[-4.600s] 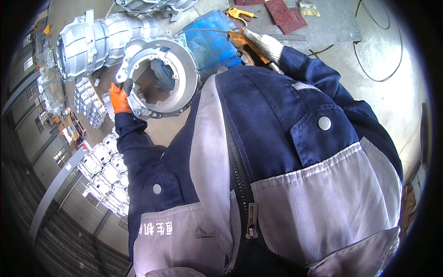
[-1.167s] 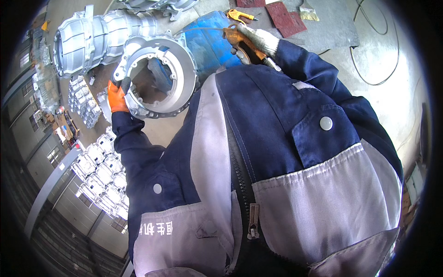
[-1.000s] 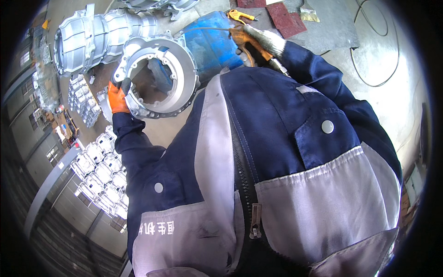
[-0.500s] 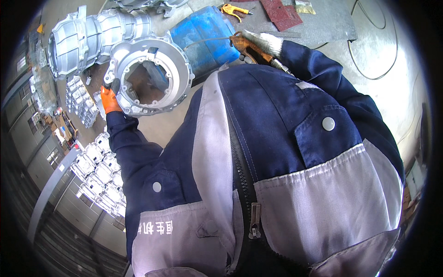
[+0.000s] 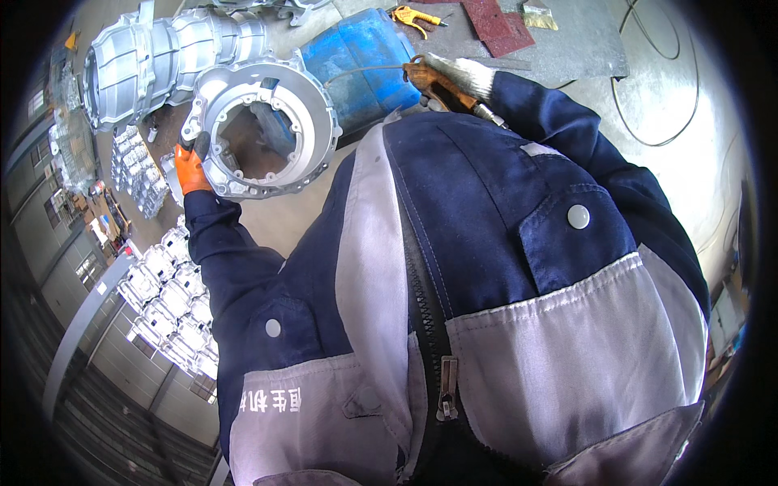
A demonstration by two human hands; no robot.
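My left hand (image 5: 192,168), in an orange glove with dark fingertips, is closed on the left edge of a silver cast-metal housing (image 5: 317,121). This ring-shaped part has a wide round opening with bolt bosses around it. My right hand (image 5: 468,75), in a whitish knit glove, grips a worn orange-brown air blow gun (image 5: 428,78). From the gun a thin bent nozzle tube reaches left across a blue plastic drum (image 5: 356,61), its tip close to the housing's right rim. A metal hose fitting (image 5: 489,115) sits at the handle's lower end.
Larger cast housings (image 5: 130,69) lie at the far left. A yellow blow gun (image 5: 416,19) and dark red pads (image 5: 498,28) rest on a grey sheet at the back. A hose (image 5: 695,97) loops over the floor at right. Stacked castings (image 5: 166,300) stand at left.
The housing and my left hand have shifted very slightly up and left in the picture. My right hand keeps its hold on the blow gun, almost unmoved.
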